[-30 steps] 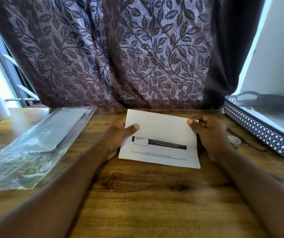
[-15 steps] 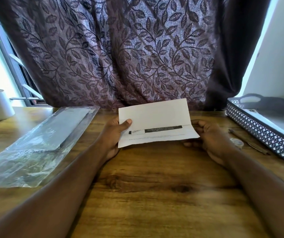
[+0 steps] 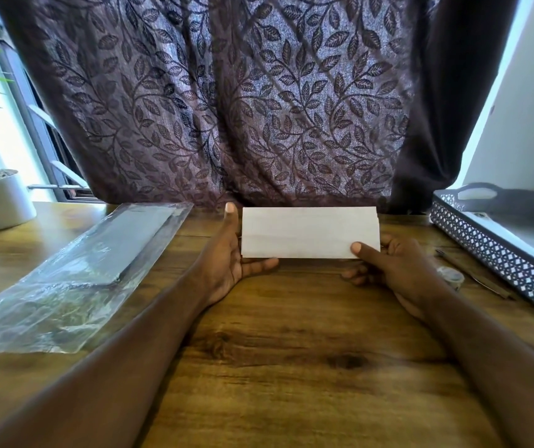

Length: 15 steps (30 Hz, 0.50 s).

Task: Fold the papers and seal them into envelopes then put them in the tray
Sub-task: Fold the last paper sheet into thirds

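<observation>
- The folded paper (image 3: 307,232) is a long white strip, held between the 2 hands just above the table (image 3: 291,367), its plain side toward the camera.
- The right hand (image 3: 395,270) pinches the lower right corner: thumb on the front, curled fingers behind.
- The left hand (image 3: 227,253) is not clamped. 1 straight finger stands along the left edge and the thumb lies under the lower edge, so the corner sits in this angle (the other fingers are hidden).
- The top edge of the paper is free, and the curtain (image 3: 243,108) hangs close behind it.
- Outward from the right grip, well apart, is the tray (image 3: 485,250), its lattice wall facing the hand. A small round thing (image 3: 451,274) lies between them, near the wrist.
- Outward from the left grip lies a clear plastic packet (image 3: 65,279), near but not touching.
- On the near side of both grips, bare wood runs between the forearms.
</observation>
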Each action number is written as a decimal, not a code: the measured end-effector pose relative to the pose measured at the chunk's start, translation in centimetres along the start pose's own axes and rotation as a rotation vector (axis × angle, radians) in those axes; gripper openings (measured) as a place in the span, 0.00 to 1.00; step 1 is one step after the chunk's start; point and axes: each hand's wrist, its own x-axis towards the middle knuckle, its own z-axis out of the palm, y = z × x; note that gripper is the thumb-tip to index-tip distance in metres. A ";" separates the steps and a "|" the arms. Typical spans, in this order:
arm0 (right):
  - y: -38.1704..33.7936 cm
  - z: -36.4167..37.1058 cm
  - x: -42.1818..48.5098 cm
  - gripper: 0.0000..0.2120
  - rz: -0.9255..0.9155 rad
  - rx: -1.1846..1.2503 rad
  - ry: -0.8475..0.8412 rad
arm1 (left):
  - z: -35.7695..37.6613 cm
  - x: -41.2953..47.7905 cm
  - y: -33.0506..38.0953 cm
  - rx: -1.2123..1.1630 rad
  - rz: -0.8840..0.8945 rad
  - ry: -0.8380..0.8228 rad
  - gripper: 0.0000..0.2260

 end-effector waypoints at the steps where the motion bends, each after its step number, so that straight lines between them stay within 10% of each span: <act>1: 0.0 -0.1 0.0 0.14 -0.001 -0.004 0.006 | 0.1 -0.1 0.0 0.022 0.004 -0.001 0.25; 10: -1.1 0.7 -0.7 0.14 -0.041 0.212 0.134 | 1.0 -0.3 -0.6 0.136 -0.013 -0.037 0.17; 15: -1.2 2.9 -1.6 0.21 -0.045 0.145 -0.137 | 2.7 -0.7 -1.3 0.094 0.045 -0.024 0.15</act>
